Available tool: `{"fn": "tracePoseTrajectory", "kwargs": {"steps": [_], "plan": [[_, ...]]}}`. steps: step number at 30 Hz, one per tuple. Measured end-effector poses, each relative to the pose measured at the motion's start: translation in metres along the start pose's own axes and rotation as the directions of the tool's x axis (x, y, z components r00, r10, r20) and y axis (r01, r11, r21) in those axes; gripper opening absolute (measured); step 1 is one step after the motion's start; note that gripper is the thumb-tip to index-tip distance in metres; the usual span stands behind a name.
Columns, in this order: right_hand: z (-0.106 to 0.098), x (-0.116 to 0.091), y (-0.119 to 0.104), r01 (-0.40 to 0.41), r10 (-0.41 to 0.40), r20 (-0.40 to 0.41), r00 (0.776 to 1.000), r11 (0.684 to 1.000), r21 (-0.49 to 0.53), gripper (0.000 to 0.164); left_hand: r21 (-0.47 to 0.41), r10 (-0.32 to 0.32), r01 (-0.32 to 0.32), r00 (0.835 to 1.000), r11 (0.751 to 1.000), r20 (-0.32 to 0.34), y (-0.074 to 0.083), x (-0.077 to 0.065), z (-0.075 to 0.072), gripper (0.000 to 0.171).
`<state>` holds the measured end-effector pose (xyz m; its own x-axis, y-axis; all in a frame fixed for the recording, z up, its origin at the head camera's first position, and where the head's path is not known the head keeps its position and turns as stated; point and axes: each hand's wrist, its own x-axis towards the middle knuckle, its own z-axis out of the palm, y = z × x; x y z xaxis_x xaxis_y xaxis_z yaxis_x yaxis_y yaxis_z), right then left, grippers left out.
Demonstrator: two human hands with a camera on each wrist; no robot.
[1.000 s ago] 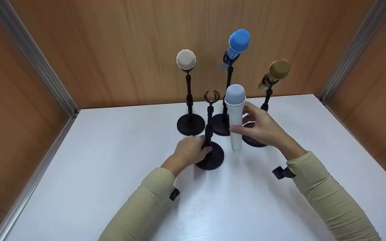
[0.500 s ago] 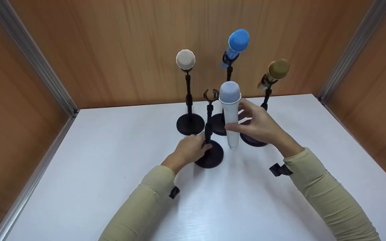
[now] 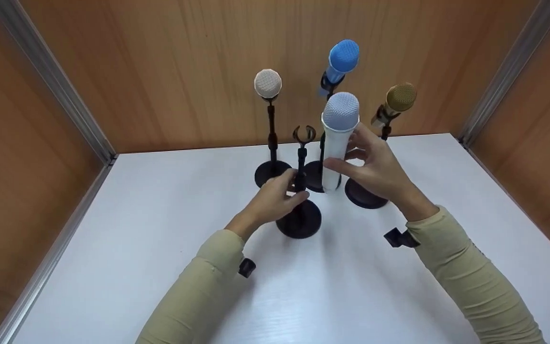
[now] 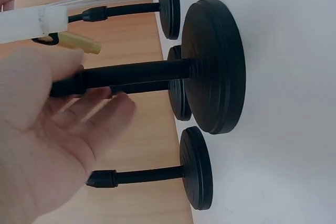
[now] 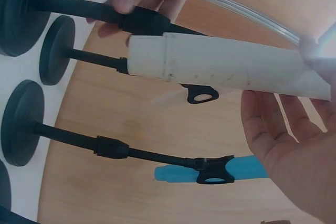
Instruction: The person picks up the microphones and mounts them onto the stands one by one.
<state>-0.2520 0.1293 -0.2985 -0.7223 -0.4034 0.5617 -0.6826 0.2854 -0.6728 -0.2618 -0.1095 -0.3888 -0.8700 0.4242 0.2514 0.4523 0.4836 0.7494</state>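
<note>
My right hand (image 3: pixel 377 169) holds a white microphone (image 3: pixel 341 114) by its handle, nearly upright, head up, in front of the blue microphone's stand. In the right wrist view, the thumb and fingers lie on opposite sides of the white handle (image 5: pixel 210 61). My left hand (image 3: pixel 275 198) grips the pole of the nearest black microphone stand (image 3: pixel 299 222), whose ring clip at the top holds nothing. In the left wrist view, thumb and fingers go round the pole near its collar, above the round base (image 4: pixel 215 66). The white microphone is beside this clip, to its right.
Behind stand three more black stands, bearing a cream-white microphone (image 3: pixel 268 83), a blue microphone (image 3: pixel 344 56) and a gold microphone (image 3: pixel 400 98). The white table (image 3: pixel 151 215) meets a wooden back wall (image 3: pixel 184 71), with wooden panels at both sides.
My left hand has slid up the pole from close to the base. The white microphone, in my right hand, first shifted left, then rose and moved back to the right.
</note>
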Motion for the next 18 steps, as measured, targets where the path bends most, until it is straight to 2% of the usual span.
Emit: {"fn": "tracePoseTrajectory", "kwargs": {"steps": [2,6,11,15,18], "plan": [[0.0,0.001,-0.005,0.051,-0.051,-0.021,0.998,0.999,0.008,0.074,-0.065,0.053,-0.054,0.998,0.996,-0.021,0.001,0.001,-0.001,0.034],[0.001,0.004,-0.017,0.186,-0.185,-0.033,0.982,0.982,0.039,0.071,-0.151,0.106,-0.118,0.991,0.981,-0.086,0.002,0.002,-0.003,0.029],[0.002,0.007,-0.035,0.335,-0.333,-0.036,0.942,0.939,0.081,0.066,-0.225,0.107,-0.134,0.986,0.965,-0.128,0.002,0.002,-0.003,0.027],[0.003,0.011,-0.047,0.396,-0.389,-0.084,0.917,0.913,0.097,0.061,-0.241,0.11,-0.14,0.985,0.96,-0.135,0.003,0.001,-0.003,0.026],[0.003,0.014,-0.053,0.44,-0.428,-0.14,0.893,0.895,0.07,0.06,-0.238,0.116,-0.145,0.984,0.96,-0.134,0.003,0.002,-0.003,0.023]]}}
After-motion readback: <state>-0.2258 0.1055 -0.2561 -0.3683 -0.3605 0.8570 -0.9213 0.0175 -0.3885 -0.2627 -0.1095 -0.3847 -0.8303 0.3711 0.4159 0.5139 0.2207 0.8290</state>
